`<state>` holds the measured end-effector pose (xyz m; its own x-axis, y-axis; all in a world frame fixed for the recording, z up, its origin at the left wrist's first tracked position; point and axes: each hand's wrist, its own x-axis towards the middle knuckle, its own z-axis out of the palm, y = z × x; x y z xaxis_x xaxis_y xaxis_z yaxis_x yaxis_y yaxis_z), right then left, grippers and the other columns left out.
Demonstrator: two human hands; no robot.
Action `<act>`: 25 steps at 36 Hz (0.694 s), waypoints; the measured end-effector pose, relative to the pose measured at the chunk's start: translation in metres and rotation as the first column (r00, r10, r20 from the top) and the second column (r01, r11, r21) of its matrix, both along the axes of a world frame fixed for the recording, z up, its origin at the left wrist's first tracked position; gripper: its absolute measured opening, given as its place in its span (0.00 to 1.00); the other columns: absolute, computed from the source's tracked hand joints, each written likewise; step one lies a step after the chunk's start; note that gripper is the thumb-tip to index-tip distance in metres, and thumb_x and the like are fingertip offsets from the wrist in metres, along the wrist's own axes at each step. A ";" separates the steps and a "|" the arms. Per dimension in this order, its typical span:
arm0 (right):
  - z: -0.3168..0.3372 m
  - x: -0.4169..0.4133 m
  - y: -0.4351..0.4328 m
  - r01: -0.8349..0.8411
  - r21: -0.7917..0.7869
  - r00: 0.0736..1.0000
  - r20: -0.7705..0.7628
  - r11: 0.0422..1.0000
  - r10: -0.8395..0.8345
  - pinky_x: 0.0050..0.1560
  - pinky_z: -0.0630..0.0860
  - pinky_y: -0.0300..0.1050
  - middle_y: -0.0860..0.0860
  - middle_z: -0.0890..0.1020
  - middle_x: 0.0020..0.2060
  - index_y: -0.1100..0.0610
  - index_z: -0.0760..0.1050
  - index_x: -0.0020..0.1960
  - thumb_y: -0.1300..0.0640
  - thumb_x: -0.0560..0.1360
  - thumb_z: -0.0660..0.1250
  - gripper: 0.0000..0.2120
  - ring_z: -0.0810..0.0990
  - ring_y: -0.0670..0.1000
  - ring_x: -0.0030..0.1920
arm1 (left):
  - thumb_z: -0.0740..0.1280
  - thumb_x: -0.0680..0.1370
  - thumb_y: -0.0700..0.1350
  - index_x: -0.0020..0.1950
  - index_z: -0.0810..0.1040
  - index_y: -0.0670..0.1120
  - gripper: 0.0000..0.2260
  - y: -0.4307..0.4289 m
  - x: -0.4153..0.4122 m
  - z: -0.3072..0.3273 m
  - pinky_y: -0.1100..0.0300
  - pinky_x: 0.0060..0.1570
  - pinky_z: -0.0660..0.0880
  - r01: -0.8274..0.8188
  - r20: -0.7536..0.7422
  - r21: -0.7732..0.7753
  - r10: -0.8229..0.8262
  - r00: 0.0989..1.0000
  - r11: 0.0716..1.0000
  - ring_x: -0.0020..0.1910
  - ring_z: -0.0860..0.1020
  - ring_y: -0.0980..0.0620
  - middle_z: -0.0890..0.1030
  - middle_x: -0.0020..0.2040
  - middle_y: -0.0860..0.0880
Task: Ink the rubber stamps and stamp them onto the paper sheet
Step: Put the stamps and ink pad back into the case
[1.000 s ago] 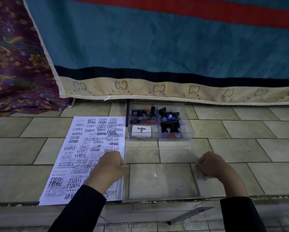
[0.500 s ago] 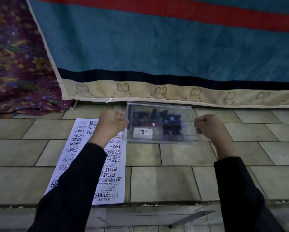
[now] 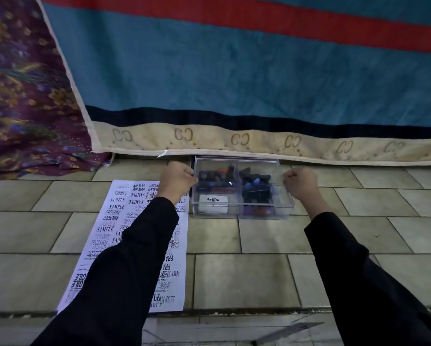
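The L hand point(image 3: 178, 177) and R hand point(image 3: 299, 182) are both curled tight. Each one pinches a side edge of the clear lid point(image 3: 236, 159): L at 9 o'clock, R at 3 o'clock. The lid is on top of the clear box point(image 3: 241, 215), but I can't tell if it is all the way down yet.

The stamps point(image 3: 255, 191) and the white ink pad point(image 3: 213, 199) are inside the box, under the lid. The paper sheet point(image 3: 114, 221) lies flat on the tiled floor point(image 3: 259, 278), just beside the box at its 9 o'clock, w/ the L sleeve over it. It is full of black words, so the stamping looks approx. done. This step looks like closing or opening the box.

To do it well:
- Keep the lid flat, both sides at the same height.
- Go slow, so no corner jams.
- Don't push the box back toward 12 o'clock, into the blue blanket point(image 3: 234, 71).
- Keep the L sleeve off the paper, since wet ink may smear.
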<state>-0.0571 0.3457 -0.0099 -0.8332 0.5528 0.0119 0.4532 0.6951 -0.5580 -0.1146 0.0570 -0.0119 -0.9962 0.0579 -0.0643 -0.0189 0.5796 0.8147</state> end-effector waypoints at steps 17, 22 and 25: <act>-0.014 -0.001 0.006 0.009 -0.011 0.995 -0.096 1.000 -0.010 0.47 0.70 0.39 0.58 0.84 0.43 0.63 0.83 0.43 0.65 0.72 0.66 0.07 0.81 0.57 0.50 | 0.72 0.71 0.36 0.36 0.77 0.46 0.07 0.000 -0.001 -0.006 0.48 0.40 0.79 0.011 -0.037 0.002 -0.011 0.999 1.000 0.34 0.75 0.48 0.78 0.36 0.44; -0.018 0.004 0.003 -0.018 0.005 0.983 -0.181 1.000 0.019 0.45 0.68 0.36 0.60 0.84 0.44 0.65 0.82 0.47 0.66 0.73 0.66 0.07 0.81 0.57 0.48 | 0.72 0.71 0.37 0.38 0.79 0.46 0.06 0.001 -0.001 -0.011 0.53 0.40 0.77 0.010 -0.088 -0.003 -0.010 0.996 1.000 0.36 0.76 0.47 0.79 0.36 0.45; -0.028 0.009 -0.001 -0.039 0.138 0.977 -0.201 0.990 0.066 0.46 0.71 0.42 0.61 0.82 0.48 0.64 0.81 0.50 0.63 0.76 0.63 0.09 0.79 0.60 0.48 | 0.71 0.73 0.36 0.47 0.83 0.44 0.06 0.002 0.001 -0.015 0.56 0.43 0.76 0.002 -0.117 0.007 -0.001 0.993 1.000 0.40 0.77 0.46 0.79 0.38 0.45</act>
<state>-0.0477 0.3442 -0.0380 -0.8332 0.4902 0.2558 0.2997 0.7892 -0.5361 -0.1133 0.0591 -0.0268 -0.9968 0.0593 0.0535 0.0779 0.5736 0.8154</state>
